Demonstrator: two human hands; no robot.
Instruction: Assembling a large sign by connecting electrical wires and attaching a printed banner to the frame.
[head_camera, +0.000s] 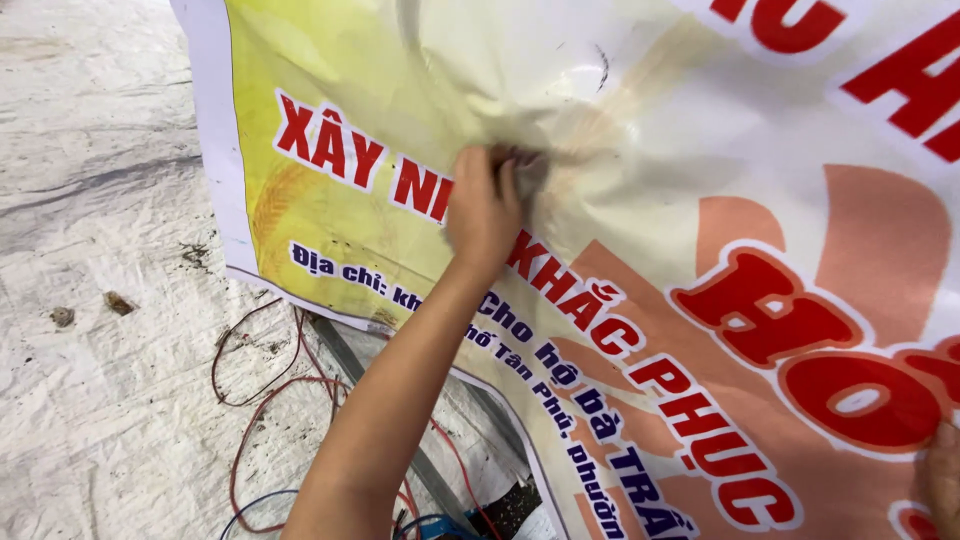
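Up top, the banner (640, 150), a glossy printed sheet in yellow, cream and orange, fills most of the view, and the left hand (484, 212) pinches a bunched fold of it, its grip closed tight. Only the right hand's (943, 478) edge shows at the banner's lower right, grip unclear. Red wires (262, 400) lie on the white tarp (90, 300) below.

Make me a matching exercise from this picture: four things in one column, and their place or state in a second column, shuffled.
Things:
1. left hand
2. right hand
3. red wires
4. banner

Places or states:
A. looped on the white ground sheet, lower left
B. only partly in view at the right edge, resting on the print
C. pinching a bunched fold
D. creased, yellow and white with big red letters

Pairs: 1-C, 2-B, 3-A, 4-D
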